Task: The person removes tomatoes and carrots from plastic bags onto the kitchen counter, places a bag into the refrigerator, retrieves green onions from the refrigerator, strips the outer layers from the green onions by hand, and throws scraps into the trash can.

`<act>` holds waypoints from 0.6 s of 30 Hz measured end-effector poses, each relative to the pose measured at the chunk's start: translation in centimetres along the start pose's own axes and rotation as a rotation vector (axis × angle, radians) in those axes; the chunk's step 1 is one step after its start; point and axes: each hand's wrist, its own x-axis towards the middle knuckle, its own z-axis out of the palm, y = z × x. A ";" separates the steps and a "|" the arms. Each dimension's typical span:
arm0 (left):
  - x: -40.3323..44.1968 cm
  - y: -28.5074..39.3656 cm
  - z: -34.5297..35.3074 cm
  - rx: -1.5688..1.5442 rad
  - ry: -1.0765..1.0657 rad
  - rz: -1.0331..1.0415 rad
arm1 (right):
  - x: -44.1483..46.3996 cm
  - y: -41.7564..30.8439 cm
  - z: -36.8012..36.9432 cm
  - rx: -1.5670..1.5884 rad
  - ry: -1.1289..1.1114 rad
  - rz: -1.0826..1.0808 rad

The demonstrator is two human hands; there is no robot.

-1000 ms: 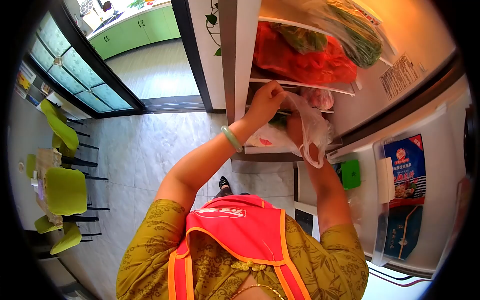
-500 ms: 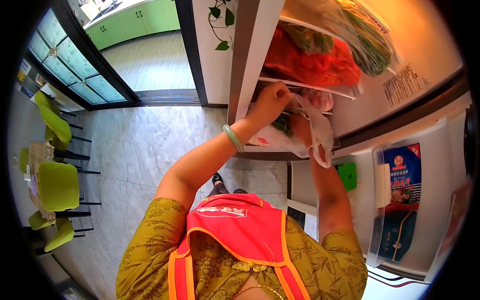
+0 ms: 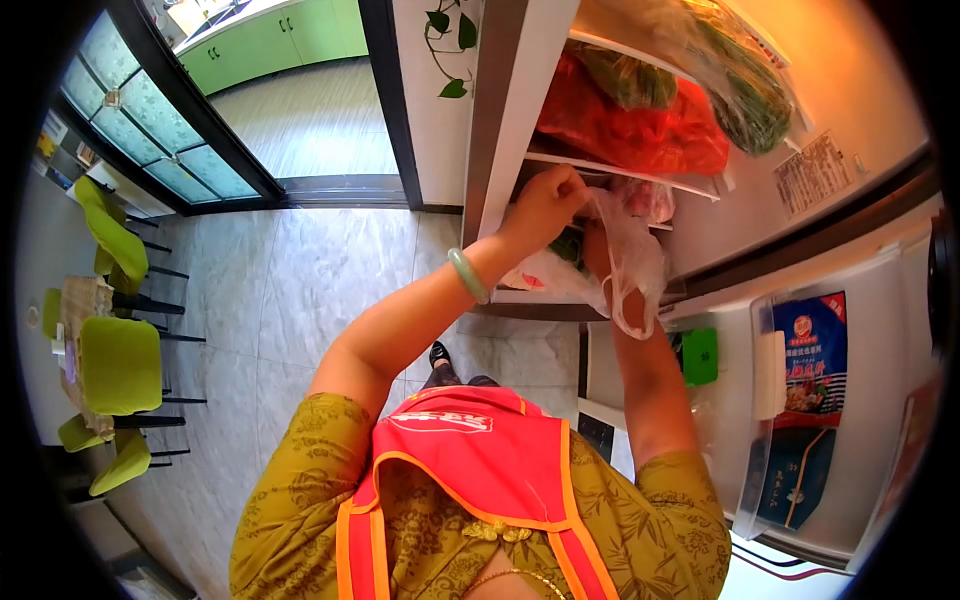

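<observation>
Head view, plastic bag: the thin, cloudy plastic bag hangs at the mouth of the fridge, below the shelf that carries the red bag, its loose loop drooping against the right forearm; whether the loop goes round that arm I can't tell from here.
Left hand: the left hand has thumb and forefinger pinched together on the bag's upper edge, the other fingers curled in.
Right hand: the right hand sits partly behind the bag film, beside the greens; its fingertips are hidden, so how far they are open, or what they grip, I can't tell.
Bag's feel: it looks almost weightless, limp and slippery, likely to cling to skin and to stretch or tear if tugged hard.
Where to hold: I'd take it by the gathered rim or the loop, not the thin side.
Greens' feel: probably light, soft and easily bruised, better cupped than squeezed.
Since half a second ago: the bag film covers more of the right hand and less of the greens shows; the left pinch looks the same, and the whole fridge appears slightly farther right.
</observation>
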 end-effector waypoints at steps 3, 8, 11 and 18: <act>0.0 0.0 -0.4 0.038 0.012 0.031 | 0.1 0.0 -0.2 -0.012 -0.016 -0.016; -0.2 -0.2 -0.7 0.007 0.016 0.015 | -0.6 -0.2 -0.9 -0.051 -0.092 -0.079; -0.3 -0.2 -0.7 0.006 0.013 0.025 | -1.3 0.0 -1.8 -0.085 -0.153 -0.129; -0.6 -0.2 -0.6 0.004 0.014 0.034 | -0.6 0.8 -4.2 -0.182 -0.221 -0.213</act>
